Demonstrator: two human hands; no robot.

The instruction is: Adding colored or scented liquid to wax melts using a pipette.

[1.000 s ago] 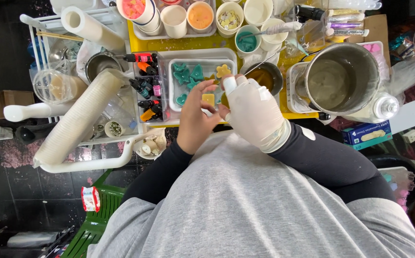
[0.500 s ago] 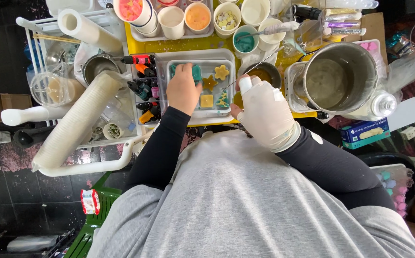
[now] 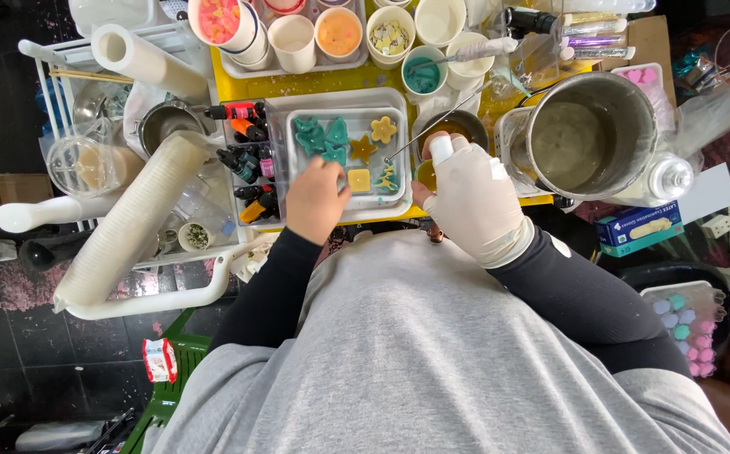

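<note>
1. Left hand (image 3: 316, 200) bare, back toward camera, fingers curled down over the near left part of a clear plastic tray (image 3: 399, 126); fingertips hidden, cannot tell if it grips anything
2. Right hand (image 3: 470, 197) in a white glove, closed around a small white-capped bottle (image 3: 441, 150), cap sticking up above the fist, held just right of the tray's near right corner
3. Tray holds small moulded pieces: teal shapes (image 3: 321, 139) at upper left, a yellow flower shape (image 3: 383, 129) at upper right, a dark yellow star (image 3: 362, 149) in the middle, a yellow square (image 3: 359, 179) just beside the left hand's fingers
4. Tray sits on a yellow table (image 3: 239, 84), straight ahead of the person's grey shirt (image 3: 415, 353)
5. Left of tray: small dropper bottles (image 3: 243, 143) with red, orange and pink caps, lying close together
6. Right of tray: a small bowl (image 3: 449, 126) with a thin rod resting in it, then a big metal pot (image 3: 588, 134) with murky liquid
7. Far edge: row of paper cups (image 3: 338, 32) with coloured contents, one teal cup (image 3: 422, 71)
8. Far left: long stack of white cups (image 3: 129, 227) lying on a white cart, roll of paper (image 3: 142, 59) above it
</note>
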